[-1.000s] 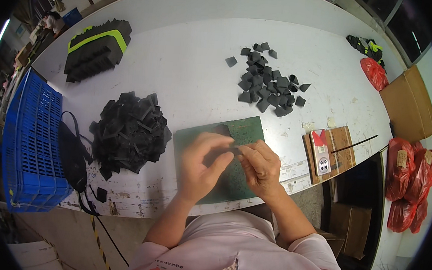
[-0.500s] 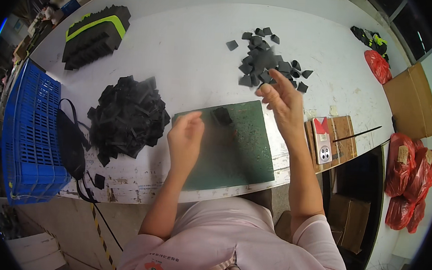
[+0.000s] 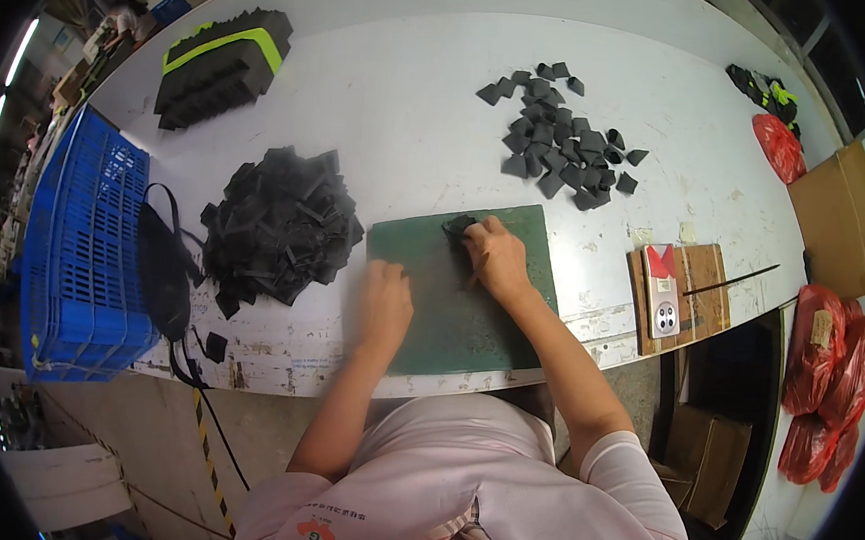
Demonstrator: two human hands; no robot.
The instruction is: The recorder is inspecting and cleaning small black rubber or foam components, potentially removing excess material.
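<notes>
A green cutting mat [image 3: 417, 344] lies on the table in front of me. Over its upper part, my right hand [image 3: 498, 260] has its fingers closed on a small black piece [image 3: 459, 227] of sheet material, whose far end shows past the fingertips. My left hand [image 3: 386, 302] is at the mat's left edge, its fingers smeared by motion. A large heap of flat black pieces [image 3: 280, 229] lies to the left of the mat. Beyond the mat, toward the right, several small folded, cone-like black pieces [image 3: 562, 144] are scattered in a loose pile.
At the left edge stands a blue plastic crate [image 3: 82, 256], with a black strapped item [image 3: 162, 271] beside it. Stacked dark sheets [image 3: 220, 80] with a lime band are at the far left. On the right, a phone [image 3: 662, 296] and a thin dark rod [image 3: 733, 279] rest on a wooden board [image 3: 705, 314].
My right hand has come back from the folded pile to the mat and closed on the black piece there. My left hand has moved slightly down and right. The view has shifted a little.
</notes>
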